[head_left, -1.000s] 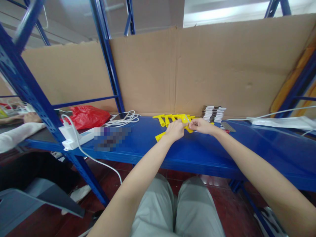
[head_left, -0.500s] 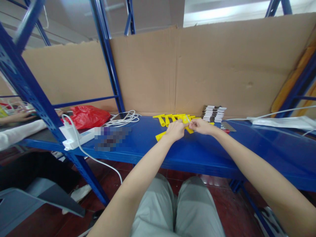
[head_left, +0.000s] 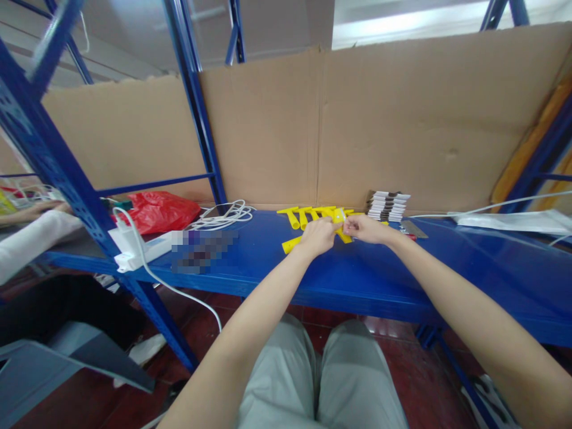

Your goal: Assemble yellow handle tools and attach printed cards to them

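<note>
My left hand (head_left: 318, 235) is closed around a yellow T-shaped plastic handle (head_left: 291, 245). Its round end sticks out to the left of the hand, and its crosspiece shows beyond the fingers. My right hand (head_left: 361, 229) is pinched against that crosspiece, holding a small whitish piece (head_left: 343, 215) too small to identify. Just behind both hands, several more yellow handles (head_left: 294, 218) lie in a row along the cardboard. To the right of the row stands a stack of white and black small pieces (head_left: 388, 205). The fingertips partly hide the place of contact.
On the blue shelf top (head_left: 384, 277), a metal blade-like plate (head_left: 413, 229) and a red item lie right of my hands. Leftward are white cables (head_left: 230, 213), a red plastic bag (head_left: 163, 210) and a power strip (head_left: 145, 249). Another person's sleeve (head_left: 40, 241) shows beyond the blue post.
The whitish piece by my right fingertips has shifted slightly, while both hands keep nearly the same place. At the far left, the other person's arm has moved.
</note>
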A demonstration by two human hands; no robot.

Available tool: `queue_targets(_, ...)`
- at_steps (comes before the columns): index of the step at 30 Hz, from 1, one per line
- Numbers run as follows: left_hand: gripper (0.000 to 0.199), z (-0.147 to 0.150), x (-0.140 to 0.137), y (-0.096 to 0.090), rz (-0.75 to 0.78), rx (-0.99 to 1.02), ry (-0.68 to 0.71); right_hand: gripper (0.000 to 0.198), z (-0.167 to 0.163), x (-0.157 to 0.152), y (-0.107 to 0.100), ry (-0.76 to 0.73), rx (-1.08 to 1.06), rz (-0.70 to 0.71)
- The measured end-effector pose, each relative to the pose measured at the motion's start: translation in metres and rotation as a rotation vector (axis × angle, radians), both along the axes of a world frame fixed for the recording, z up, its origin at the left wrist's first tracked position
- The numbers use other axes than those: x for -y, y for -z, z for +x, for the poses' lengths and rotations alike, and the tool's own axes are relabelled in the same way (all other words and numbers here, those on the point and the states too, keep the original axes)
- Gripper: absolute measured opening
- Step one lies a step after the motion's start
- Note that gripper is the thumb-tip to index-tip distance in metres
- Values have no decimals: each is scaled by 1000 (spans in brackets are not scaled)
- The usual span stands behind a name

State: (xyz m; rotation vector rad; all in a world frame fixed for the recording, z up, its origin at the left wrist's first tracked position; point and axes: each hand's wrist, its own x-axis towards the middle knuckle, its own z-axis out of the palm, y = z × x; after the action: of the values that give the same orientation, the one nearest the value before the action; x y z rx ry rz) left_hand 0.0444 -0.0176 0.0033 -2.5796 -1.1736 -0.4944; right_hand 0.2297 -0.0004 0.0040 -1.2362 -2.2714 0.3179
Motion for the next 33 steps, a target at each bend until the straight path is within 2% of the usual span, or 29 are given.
queue_targets(3,41,0,-2,2,17,17,-12,4,-1,3,-1,7,24,42)
queue_targets(8,38,1,-3,3,20,26,-22,8,-6,9,-4,44,46,68)
queue_targets(12,36,2,-2,2,18,29,-40,8,-10,9,-3,119,-18,48)
queue_targets(23,39,2,1,1,20,51,-109,3,-14,3,6,212,-237,-78)
queue_targets(28,42,2,-1,2,37,77,-112,23,-16,0,11,358,-399,-93)
queue_targets(31,44,2,-3,4,50,95,-106,34,-14,2,9,290,-492,-182)
queue_targets(33,44,2,-5,4,53,109,-103,33,-10,3,6,207,-524,-272)
